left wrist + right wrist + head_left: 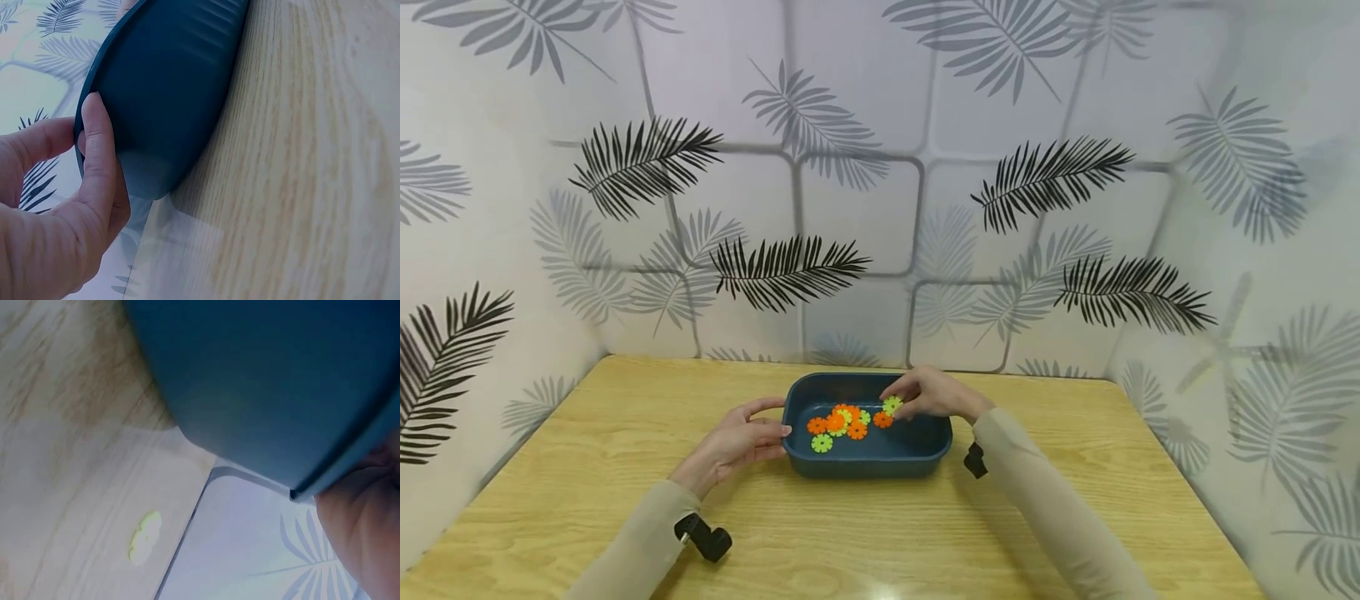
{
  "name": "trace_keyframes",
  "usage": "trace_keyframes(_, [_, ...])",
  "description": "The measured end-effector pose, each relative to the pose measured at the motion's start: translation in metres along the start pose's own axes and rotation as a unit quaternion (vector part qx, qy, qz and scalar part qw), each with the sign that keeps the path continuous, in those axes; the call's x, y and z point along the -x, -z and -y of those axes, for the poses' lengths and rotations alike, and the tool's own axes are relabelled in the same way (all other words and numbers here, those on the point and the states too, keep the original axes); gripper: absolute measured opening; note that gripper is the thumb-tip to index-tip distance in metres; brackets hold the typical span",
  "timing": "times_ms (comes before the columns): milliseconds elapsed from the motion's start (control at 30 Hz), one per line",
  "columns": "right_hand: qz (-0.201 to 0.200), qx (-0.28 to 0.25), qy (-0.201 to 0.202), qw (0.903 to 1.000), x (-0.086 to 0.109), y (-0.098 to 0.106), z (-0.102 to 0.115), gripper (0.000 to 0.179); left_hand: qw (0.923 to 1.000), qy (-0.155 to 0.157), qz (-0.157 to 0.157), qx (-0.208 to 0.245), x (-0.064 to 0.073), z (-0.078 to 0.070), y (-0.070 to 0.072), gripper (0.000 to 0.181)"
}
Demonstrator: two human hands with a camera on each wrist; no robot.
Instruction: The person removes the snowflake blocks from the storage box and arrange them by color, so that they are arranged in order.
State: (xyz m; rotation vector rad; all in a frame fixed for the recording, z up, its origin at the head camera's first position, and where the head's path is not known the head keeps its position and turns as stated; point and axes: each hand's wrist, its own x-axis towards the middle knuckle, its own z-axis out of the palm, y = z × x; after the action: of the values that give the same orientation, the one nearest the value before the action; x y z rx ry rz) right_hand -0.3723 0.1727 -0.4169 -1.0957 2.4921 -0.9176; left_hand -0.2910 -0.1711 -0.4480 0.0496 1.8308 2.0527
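Note:
A dark blue plastic basin (pixel 871 469) stands on the table. Inside it lie several orange notched discs (pixel 857 431) and yellow-green notched discs (pixel 822 443), mostly heaped on the left side. My left hand (pixel 737 443) grips the basin's left rim; the left wrist view shows fingers (pixel 97 144) on the outer wall. Over the basin's right half, my right hand (pixel 931 393) pinches a yellow-green notched disc (pixel 892 406) between thumb and fingers. An orange notched disc (pixel 883 420) sits just below it. The right wrist view catches only part of that hand (pixel 365 519), behind the rim.
The wooden table (pixel 880 542) reaches back to a wall (pixel 865 208) with leaf patterns. A pale yellow-green piece (pixel 145 539) lies on the table outside the basin in the right wrist view. Each sleeve carries a small black device (pixel 703 536) at the wrist.

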Motion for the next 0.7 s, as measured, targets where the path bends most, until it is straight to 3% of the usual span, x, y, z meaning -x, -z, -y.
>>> trace_keyframes(300, [0.0,-0.042,-0.019,0.9989,0.01,0.009,0.003,0.036,1.0,-0.005,0.005,-0.001,-0.003,0.002,0.002,0.069])
trace_keyframes(533, [-0.012,-0.051,-0.007,0.9986,0.015,0.012,0.004,0.036,0.9999,0.0,0.011,0.004,-0.005,0.002,0.002,0.068])
trace_keyframes(700, [-0.009,-0.057,-0.023,0.9981,0.015,0.012,-0.001,0.04,0.9999,0.001,0.011,0.002,-0.004,0.003,0.003,0.068])
